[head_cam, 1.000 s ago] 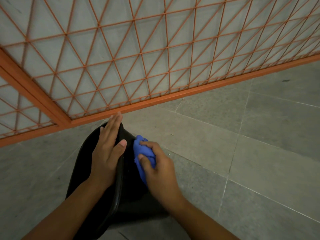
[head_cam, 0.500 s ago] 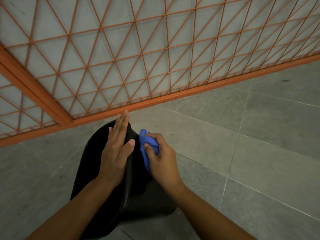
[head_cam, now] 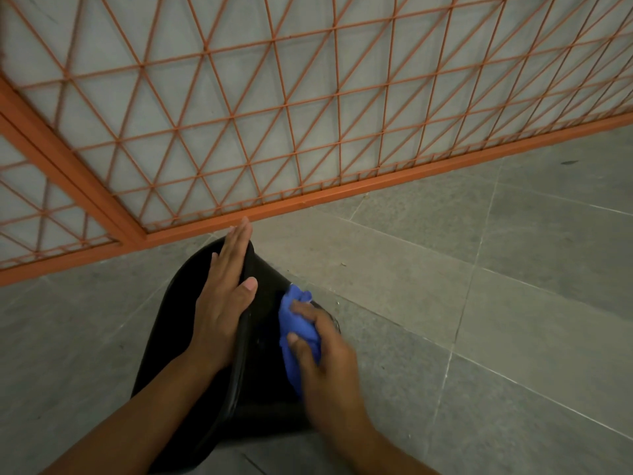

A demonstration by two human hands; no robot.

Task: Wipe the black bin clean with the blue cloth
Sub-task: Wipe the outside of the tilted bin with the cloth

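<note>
Head: L hand (head_cam: pixel 224 303) flat on bin (head_cam: pixel 164 337); R hand (head_cam: pixel 329 368) round cloth (head_cam: pixel 296 323).

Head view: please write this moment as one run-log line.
left hand flat on black bin | right hand grips blue cloth | wiping bin

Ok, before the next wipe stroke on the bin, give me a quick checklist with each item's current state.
1. Cloth gripped by right hand: ok.
2. Cloth against the bin wall: ok, as far as the view shows.
3. Left hand steadying the bin, laid flat on it with straight fingers and thumb at the rim: ok.
4. Bin resting on the floor: ok, it looks tipped on its side.
5. Bin interior clean: cannot tell, too dark.
</note>
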